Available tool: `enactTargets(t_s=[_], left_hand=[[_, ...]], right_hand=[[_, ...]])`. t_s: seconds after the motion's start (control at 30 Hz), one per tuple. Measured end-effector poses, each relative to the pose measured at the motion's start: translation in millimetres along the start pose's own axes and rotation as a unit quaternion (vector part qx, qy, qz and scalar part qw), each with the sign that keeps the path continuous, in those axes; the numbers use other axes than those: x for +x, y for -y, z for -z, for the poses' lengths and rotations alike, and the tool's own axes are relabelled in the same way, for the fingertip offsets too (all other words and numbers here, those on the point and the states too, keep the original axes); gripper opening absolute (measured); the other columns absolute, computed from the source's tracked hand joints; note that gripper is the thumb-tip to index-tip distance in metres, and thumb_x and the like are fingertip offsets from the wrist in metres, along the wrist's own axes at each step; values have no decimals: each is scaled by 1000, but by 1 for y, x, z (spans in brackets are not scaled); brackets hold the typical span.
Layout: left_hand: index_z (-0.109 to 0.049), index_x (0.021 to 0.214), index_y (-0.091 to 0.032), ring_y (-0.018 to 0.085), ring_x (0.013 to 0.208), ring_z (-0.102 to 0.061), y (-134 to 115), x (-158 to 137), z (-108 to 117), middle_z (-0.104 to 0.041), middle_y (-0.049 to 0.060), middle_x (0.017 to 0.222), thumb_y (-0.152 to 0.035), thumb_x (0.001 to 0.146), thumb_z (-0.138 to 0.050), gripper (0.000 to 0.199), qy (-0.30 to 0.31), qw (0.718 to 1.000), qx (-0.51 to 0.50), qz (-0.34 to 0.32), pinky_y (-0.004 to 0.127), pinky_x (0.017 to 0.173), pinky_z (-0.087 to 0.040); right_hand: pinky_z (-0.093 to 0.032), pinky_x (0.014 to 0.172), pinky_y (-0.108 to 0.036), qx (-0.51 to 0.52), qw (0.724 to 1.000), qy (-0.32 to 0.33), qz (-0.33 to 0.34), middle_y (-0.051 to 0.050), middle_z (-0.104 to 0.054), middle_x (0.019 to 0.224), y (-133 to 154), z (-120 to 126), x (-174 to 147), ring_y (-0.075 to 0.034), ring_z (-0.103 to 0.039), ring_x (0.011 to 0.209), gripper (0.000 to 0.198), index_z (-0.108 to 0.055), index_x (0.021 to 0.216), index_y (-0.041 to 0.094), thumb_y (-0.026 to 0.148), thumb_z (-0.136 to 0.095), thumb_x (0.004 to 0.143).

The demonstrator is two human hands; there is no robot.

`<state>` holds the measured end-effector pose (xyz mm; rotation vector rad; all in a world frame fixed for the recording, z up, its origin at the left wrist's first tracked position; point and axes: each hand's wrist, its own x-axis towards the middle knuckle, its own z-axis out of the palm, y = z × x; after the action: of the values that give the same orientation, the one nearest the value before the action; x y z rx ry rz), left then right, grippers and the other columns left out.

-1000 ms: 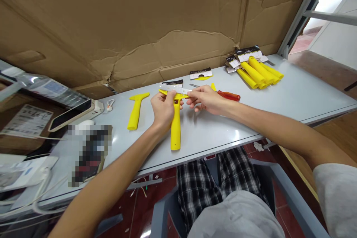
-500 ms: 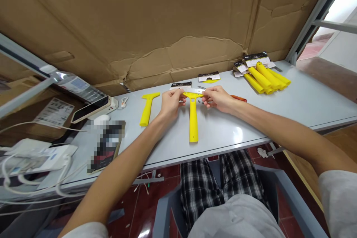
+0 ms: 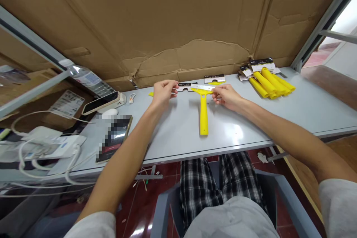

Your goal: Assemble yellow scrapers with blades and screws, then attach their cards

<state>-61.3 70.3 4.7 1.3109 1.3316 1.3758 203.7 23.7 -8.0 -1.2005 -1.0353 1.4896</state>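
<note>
A yellow-handled scraper (image 3: 203, 115) with a bare metal blade (image 3: 202, 87) along its head points its handle towards me. My right hand (image 3: 227, 96) pinches the right end of that head. Left of the scraper, apart from it, is my left hand (image 3: 163, 93) with its fingers curled in. Its fingertips are beside the left end of a black and white packaging card (image 3: 187, 85); whether they hold something is too small to tell. A second yellow scraper (image 3: 151, 94) is almost wholly hidden behind my left hand. Small dark bits lie near my right fingertips.
Another packaging card (image 3: 214, 78) lies at the back by the cardboard wall (image 3: 212, 54). Several carded yellow scrapers (image 3: 272, 83) are piled at the back right. A phone (image 3: 100, 102), a white mouse (image 3: 109, 113), a bottle (image 3: 90, 80) and a cabled power strip (image 3: 67, 145) are at left.
My left hand has let go of the scraper's head and moved left, covering most of the second scraper. My right hand still holds the head. The view has shifted slightly.
</note>
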Motion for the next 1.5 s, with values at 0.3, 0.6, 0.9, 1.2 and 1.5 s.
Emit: enactTargets(t_s=[0.3,0.6,0.9,1.2,1.5], left_hand=[[-81,96,-20,24,80,-71,24,16,14,-79,9,90,-26,86,-66,19,-7,942,289,-172,38,81,-57],[-75,137,-16,40,131,-62,52,13,1,-71,20,137,-34,97,-62,46,86,852,453,-250,54,115,-48],[-75,139,-13,33,125,-64,51,-16,-27,-74,16,134,-37,104,-58,47,211,822,404,-340,50,115,-48],[-81,135,-19,37,129,-58,49,-24,-33,-70,15,137,-41,106,-53,46,256,796,439,-330,58,118,-44],[-82,120,-16,32,113,-67,42,-31,-37,-77,14,118,-37,104,-59,36,220,826,364,-371,51,107,-52]], right_hand=[[-43,47,-22,-12,1000,-12,-4,-4,-62,71,4,17,12,-7,-53,52,7,-65,92,10,9,-60,97],[-41,45,-21,-16,1000,-15,-5,-4,-61,71,6,23,17,-7,-53,52,9,-64,88,10,9,-60,96],[-40,46,-18,-13,999,-26,22,-3,-60,69,20,28,11,-7,-53,54,16,-59,82,13,11,-59,97],[-42,47,-20,-24,999,-20,27,-4,-60,71,18,30,15,-8,-53,54,14,-59,81,13,13,-61,94],[-38,46,-19,-21,999,-19,42,-4,-59,70,20,35,16,-8,-53,53,12,-61,81,13,11,-58,93]])
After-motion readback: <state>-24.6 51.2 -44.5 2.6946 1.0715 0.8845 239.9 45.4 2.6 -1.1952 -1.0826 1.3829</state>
